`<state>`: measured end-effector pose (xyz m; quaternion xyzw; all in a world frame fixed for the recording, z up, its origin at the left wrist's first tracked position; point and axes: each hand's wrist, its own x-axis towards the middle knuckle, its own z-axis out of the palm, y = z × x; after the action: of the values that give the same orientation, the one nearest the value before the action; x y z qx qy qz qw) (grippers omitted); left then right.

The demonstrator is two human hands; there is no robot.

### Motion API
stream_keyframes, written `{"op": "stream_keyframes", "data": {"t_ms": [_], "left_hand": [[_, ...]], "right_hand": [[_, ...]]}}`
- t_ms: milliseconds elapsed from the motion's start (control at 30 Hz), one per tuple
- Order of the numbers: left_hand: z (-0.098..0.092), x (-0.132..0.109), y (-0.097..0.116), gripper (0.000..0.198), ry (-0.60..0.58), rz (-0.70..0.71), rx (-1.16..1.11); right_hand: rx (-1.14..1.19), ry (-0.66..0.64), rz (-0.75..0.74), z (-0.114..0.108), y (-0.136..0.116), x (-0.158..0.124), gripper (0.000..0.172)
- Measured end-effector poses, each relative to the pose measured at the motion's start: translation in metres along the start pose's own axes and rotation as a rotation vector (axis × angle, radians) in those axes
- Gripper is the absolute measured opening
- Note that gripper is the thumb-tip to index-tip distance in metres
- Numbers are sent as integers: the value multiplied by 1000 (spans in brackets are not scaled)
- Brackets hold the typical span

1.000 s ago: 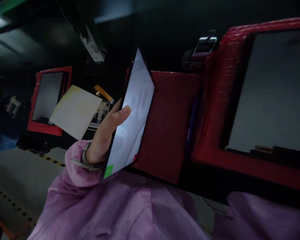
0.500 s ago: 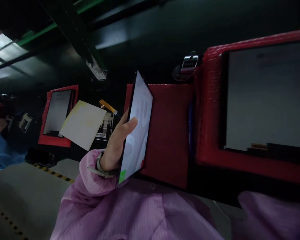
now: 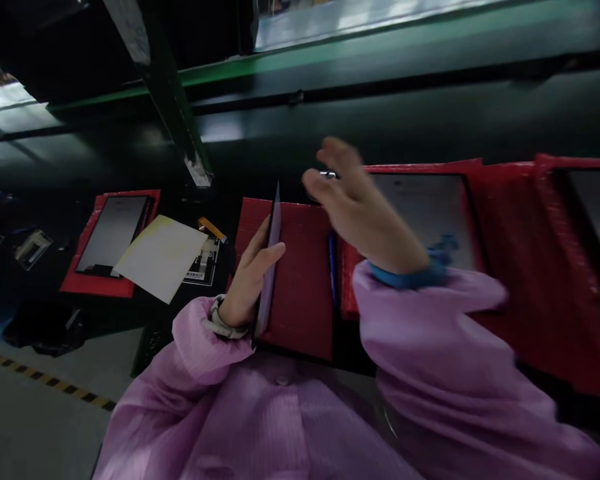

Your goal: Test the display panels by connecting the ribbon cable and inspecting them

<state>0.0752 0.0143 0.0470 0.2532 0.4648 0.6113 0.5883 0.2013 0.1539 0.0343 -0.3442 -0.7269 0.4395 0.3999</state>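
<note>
My left hand (image 3: 247, 283) is closed on a thin display panel (image 3: 270, 273), thumb on its face and fingers behind. The panel stands upright over a red mat (image 3: 303, 287) and is turned almost edge-on to me. My right hand (image 3: 355, 207), slightly blurred, is raised past the mat's right side with thumb and fingers apart. A small shiny metal piece (image 3: 329, 175) shows between its thumb and fingers; it looks to lie behind them, and I cannot tell if they touch it. A blue strap (image 3: 407, 277) circles the right wrist.
At left, a whitish sheet (image 3: 160, 257) overlaps a circuit assembly (image 3: 203, 263) with an orange flex strip (image 3: 213, 229). Another panel (image 3: 113, 233) rests on red padding. Right are more panels (image 3: 420, 207) in red wrap (image 3: 525, 267). A green post (image 3: 175, 120) stands behind. A blue pen-like stick (image 3: 333, 267) lies beside the mat.
My right hand has come up from the lower right to above the mat's right side. The panel in my left hand has turned from showing its lit face to nearly edge-on. The view has shifted right.
</note>
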Motion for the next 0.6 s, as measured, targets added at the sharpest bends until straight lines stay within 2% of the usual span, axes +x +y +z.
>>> {"op": "stream_keyframes", "data": {"t_ms": [100,233,333,400,500,533,600], "left_hand": [[-2,1,-4,56,-34,47,44],[-3,3,-9,55,-55,75,70],[-3,2,-15,50,-41,97,129],[-11,-2,-19,46,-64,175,209],[-42,-12,-20,39,-34,370,515],[-57,-15,-20,36,19,424,712],[-91,-20,-19,36,200,485,1177]], "right_hand": [[24,-23,88,22,7,8,70],[154,-92,19,38,12,6,57],[198,-36,11,41,10,1,56],[200,10,29,43,10,-2,57],[195,30,33,43,13,-4,56],[195,31,32,42,14,-5,56],[191,33,35,41,16,-6,55]]}}
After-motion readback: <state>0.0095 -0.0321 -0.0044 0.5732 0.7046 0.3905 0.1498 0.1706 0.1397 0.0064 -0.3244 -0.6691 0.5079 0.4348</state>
